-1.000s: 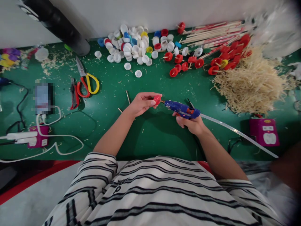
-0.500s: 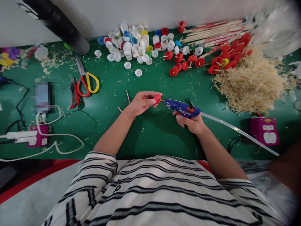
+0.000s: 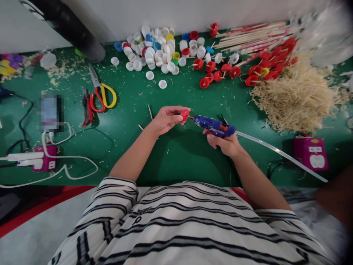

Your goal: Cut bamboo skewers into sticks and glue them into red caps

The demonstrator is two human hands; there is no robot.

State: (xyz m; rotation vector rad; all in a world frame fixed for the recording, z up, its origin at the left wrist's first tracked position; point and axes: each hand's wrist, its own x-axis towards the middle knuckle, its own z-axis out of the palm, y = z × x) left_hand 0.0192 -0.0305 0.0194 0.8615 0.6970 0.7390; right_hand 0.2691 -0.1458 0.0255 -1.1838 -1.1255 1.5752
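Observation:
Between the fingertips of my left hand [image 3: 168, 120] is a red bottle cap [image 3: 184, 115]. My right hand [image 3: 223, 143] is wrapped round the handle of a blue hot glue gun [image 3: 212, 125], and a small light glows on its side. The gun's metal nozzle is at the cap's right side; whether it touches the cap I cannot tell. A long clear glue stick [image 3: 278, 151] sticks out of the gun's back and slopes down to the right. Behind my left hand, a thin metal rod [image 3: 150, 111] lies on the green table [image 3: 176, 162].
Loose bottle caps [image 3: 158, 55] are heaped at the back. Red caps with sticks [image 3: 211, 68], wooden skewers [image 3: 253, 35] and wood shavings [image 3: 298, 99] lie at the right. Scissors [image 3: 102, 90], cutters [image 3: 87, 108], a phone [image 3: 51, 112] and a black bottle [image 3: 74, 33] are left.
The view has shifted very slightly. Both hands, the red cap and the glue gun hold nearly the same position.

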